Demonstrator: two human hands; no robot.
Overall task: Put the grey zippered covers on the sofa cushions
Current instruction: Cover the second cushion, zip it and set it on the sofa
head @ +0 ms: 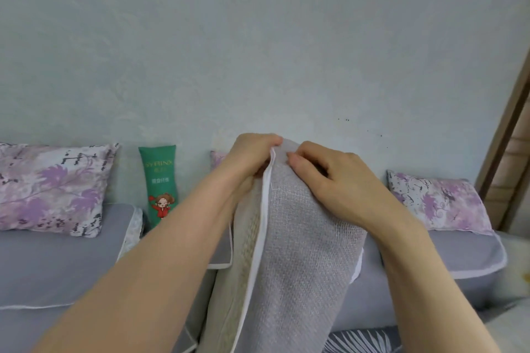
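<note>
Holding a tall sofa cushion [246, 241] upright in front of me, I have both hands at its top corner. The cushion's pale beige inner fabric shows as a narrow strip down the left side, where the grey woven cover [304, 252] does not close over it. The cover has a coarse, basket-like weave and is pulled smooth over the right face of the cushion. A white piped edge [262, 223] runs down from the top corner between the cover and the bare strip.

My left hand [248, 159] curls over the top left of the cushion, fingers bent, pinching the white piped edge at the very tip. My right hand [332, 178] sits just beside it on the grey cloth, fingers curled and thumb pressed in, gripping the cover near the corner.

The cushion stands before a sofa with grey seat pads [57, 261] trimmed in white. A purple floral pillow [48, 186] leans on the pale wall [258, 37] at the left and another [436, 200] at the right. A green bolster with a cartoon figure [159, 183] stands upright between the left pillow and my left arm. A brown wooden door frame [504, 137] rises at the far right
</note>
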